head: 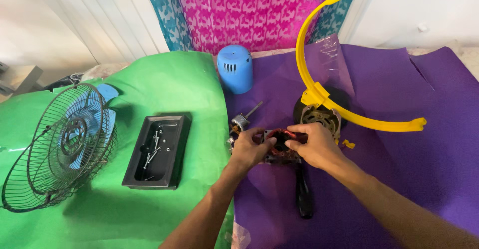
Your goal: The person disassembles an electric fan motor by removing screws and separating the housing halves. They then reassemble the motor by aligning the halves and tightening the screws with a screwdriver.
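Both my hands hold a small fan motor stator (280, 147) with red windings, low over the purple cloth (399, 144). My left hand (248, 149) grips its left side. My right hand (314, 144) covers its right side, fingers pinching the top. Just left of the hands lies the rotor with its shaft (243, 121). Behind my right hand sits a round motor housing (319, 114) on a yellow curved fan bracket (319, 97). A black-handled tool (304, 194) lies below the hands.
A blue motor cover (235, 68) stands at the back. On the green cloth (164, 74) a black tray (157, 150) holds several screws. A wire fan guard with blue blades (60, 144) lies at the left. A small yellow piece (349, 144) lies near my right hand.
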